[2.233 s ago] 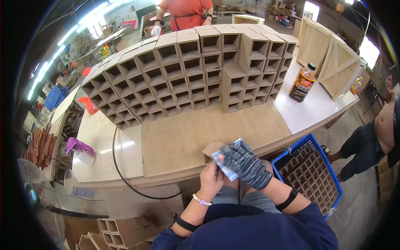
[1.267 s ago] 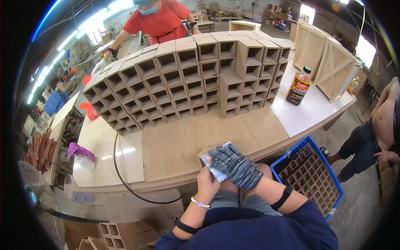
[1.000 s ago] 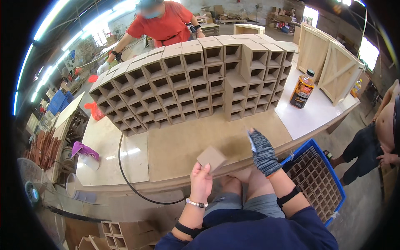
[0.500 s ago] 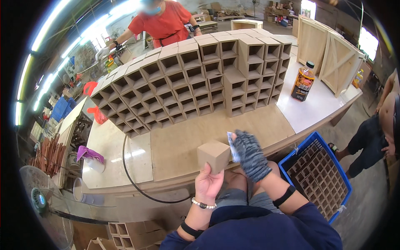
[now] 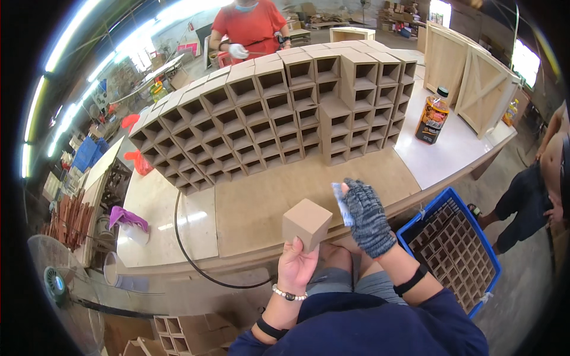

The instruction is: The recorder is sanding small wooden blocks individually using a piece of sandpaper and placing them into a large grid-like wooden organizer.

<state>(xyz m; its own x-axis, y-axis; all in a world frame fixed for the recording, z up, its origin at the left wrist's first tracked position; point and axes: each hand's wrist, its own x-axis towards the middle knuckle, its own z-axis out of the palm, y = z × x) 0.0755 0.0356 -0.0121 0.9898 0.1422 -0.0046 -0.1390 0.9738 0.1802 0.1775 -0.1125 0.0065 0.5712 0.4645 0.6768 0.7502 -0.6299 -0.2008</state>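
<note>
Head view | step, we judge: single-piece handling; next move calls for steadiness | pale, smooth desk [image 5: 261, 199] | stack [image 5: 248, 89] of matte, hollow boxes | our left hand [image 5: 298, 266], grip clamped on a squarish brown box [image 5: 306, 222] by the desk's near edge | our knit-gloved right hand [image 5: 369, 219] pinching a white-blue sheet [image 5: 341, 204]

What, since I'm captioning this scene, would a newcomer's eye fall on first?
Probably the big stack of open-fronted brown boxes, spread across the far part of the table. Next, nearer the person, the bare left hand holds up a brown box, while the gray-gloved right hand grips a white-and-blue piece. At lower right, beside the table, sits a bright blue crate.
</note>
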